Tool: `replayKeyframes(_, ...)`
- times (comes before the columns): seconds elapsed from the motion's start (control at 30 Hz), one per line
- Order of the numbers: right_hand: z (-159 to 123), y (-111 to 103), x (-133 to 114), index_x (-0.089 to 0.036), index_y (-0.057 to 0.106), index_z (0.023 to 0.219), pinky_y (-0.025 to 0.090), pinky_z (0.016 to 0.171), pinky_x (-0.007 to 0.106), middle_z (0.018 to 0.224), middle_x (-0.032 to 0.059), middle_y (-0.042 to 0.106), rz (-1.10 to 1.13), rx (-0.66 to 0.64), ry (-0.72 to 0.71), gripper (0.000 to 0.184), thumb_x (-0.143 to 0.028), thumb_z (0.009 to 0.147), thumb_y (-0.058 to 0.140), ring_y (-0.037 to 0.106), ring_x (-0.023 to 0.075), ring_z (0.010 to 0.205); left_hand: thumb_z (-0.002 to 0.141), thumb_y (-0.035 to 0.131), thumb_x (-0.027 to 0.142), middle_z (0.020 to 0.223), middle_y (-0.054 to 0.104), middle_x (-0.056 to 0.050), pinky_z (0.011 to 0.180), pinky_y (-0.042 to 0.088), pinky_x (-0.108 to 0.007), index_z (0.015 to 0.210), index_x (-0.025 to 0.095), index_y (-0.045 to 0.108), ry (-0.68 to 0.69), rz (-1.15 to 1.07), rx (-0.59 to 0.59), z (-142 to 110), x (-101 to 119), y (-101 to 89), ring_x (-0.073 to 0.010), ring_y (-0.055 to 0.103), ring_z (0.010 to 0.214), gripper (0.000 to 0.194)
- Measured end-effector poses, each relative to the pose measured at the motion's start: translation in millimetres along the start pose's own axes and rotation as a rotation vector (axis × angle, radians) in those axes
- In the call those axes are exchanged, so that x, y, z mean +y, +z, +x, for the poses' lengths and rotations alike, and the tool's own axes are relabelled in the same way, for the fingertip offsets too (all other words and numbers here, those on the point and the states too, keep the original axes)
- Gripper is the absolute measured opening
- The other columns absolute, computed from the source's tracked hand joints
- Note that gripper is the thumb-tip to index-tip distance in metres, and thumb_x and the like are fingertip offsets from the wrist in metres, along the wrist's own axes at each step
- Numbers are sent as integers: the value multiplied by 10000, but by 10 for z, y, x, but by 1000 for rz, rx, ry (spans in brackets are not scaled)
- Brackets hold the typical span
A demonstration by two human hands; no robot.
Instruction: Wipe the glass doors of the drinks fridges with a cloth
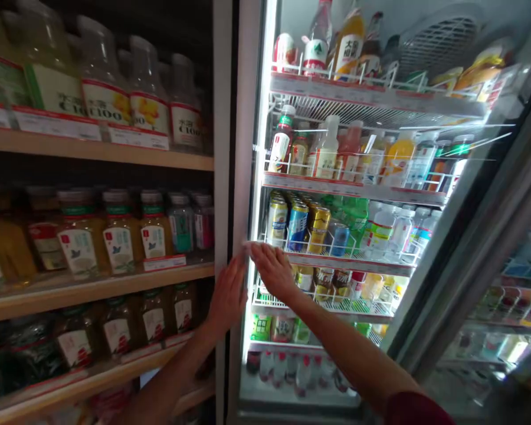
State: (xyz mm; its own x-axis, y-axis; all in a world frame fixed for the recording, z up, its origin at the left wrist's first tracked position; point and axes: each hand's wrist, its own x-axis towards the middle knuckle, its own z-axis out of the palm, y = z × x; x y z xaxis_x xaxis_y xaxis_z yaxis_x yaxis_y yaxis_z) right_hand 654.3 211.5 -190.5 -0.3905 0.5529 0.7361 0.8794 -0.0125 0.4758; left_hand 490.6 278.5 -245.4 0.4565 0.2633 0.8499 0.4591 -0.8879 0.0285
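Observation:
My left hand (229,295) lies with stretched fingers along the pale upright frame (243,147) between the wooden shelves and the lit drinks fridge (336,186). Just right of it, my right hand (272,271) reaches across to the same frame, fingers extended and close together, the tips beside the bright light strip. Both hands are a little blurred, and I see no object held in either. Behind the right hand, several drink cans (297,224) stand on a wire-railed fridge shelf.
Wooden shelves (97,150) at left carry several bottles (119,236) with red-edged price labels. More bottles (400,156) fill the upper fridge shelves. A dark diagonal door frame (473,224) runs down the right side, with further stocked shelves (504,307) beyond it.

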Motion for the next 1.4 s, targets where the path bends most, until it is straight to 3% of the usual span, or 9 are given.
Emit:
replayKeyframes(0.13, -25, 70, -37, -218, 319, 1380, 192, 1127, 343, 1434, -7, 380, 59, -23, -229, 548, -109, 847, 379, 285, 133, 1345, 844, 413, 188, 1468, 254, -150, 1065, 310, -507, 1415, 181, 169, -29, 57, 21, 27, -127, -169, -273, 261, 1354, 620)
replayKeyframes(0.33, 711, -187, 464, -248, 293, 1395, 73, 1139, 440, 1458, -4, 336, -50, 233, 122, 569, -96, 852, 365, 180, 197, 1389, 845, 423, 204, 1463, 262, -157, 1074, 294, -504, 1395, 164, 223, -84, 82, 110, 346, -102, -310, -270, 259, 1355, 587)
replayKeyframes(0.53, 580, -290, 572, -236, 283, 1395, 155, 1141, 369, 1453, -16, 346, 48, 83, -300, 567, -129, 851, 401, 232, 142, 1367, 842, 427, 193, 1447, 291, -159, 1067, 310, -487, 1379, 169, 250, -33, 147, 214, 825, 8, -416, -266, 264, 1353, 566)
replayKeyframes(0.73, 1304, -719, 1052, -265, 288, 1395, 130, 1126, 505, 1502, 5, 232, 7, 204, 89, 585, -118, 841, 410, 173, 239, 1387, 825, 444, 198, 1449, 280, -168, 1079, 291, -485, 1362, 141, 276, -4, 151, 312, 1420, 227, -510, -269, 246, 1358, 565)
replayKeyframes(0.93, 974, -651, 1132, -279, 402, 1321, 183, 1133, 435, 1466, -35, 319, 15, 80, -315, 480, -152, 858, 406, 240, 184, 1366, 843, 430, 249, 1438, 311, -151, 1068, 304, -481, 1353, 167, 300, -23, 163, 395, 1645, 205, -631, -263, 273, 1348, 532)
replayKeyframes(1.0, 1038, -754, 1329, -287, 356, 1349, 177, 1130, 462, 1478, -28, 294, -5, 117, -222, 510, -157, 858, 406, 223, 196, 1373, 844, 433, 263, 1441, 303, -158, 1068, 298, -484, 1347, 160, 310, -33, 170, 395, 1719, 191, -647, -269, 274, 1346, 528)
replayKeyframes(1.13, 1255, -1094, 1760, -262, 332, 1371, 166, 1107, 540, 1510, 25, 202, -59, 260, 216, 534, -190, 852, 434, 155, 269, 1391, 851, 423, 278, 1458, 275, -158, 1084, 265, -481, 1345, 152, 313, -11, 163, 387, 1952, 315, -588, -263, 241, 1361, 522)
replayKeyframes(1.3, 734, -1232, 2058, -289, 342, 1365, 227, 1111, 461, 1491, -20, 260, -141, 179, 3, 533, -184, 851, 433, 185, 213, 1387, 878, 393, 315, 1462, 274, -149, 1091, 241, -483, 1345, 148, 326, 59, 168, 370, 2315, 611, -478, -252, 218, 1372, 500)
replayKeyframes(1.4, 408, -1399, 2543, -283, 376, 1349, 218, 1105, 494, 1482, 6, 283, -203, 287, 187, 490, -201, 866, 404, 211, 222, 1379, 885, 381, 341, 1473, 259, -130, 1106, 207, -476, 1359, 158, 325, 62, 164, 365, 2558, 739, -426, -246, 195, 1379, 511)
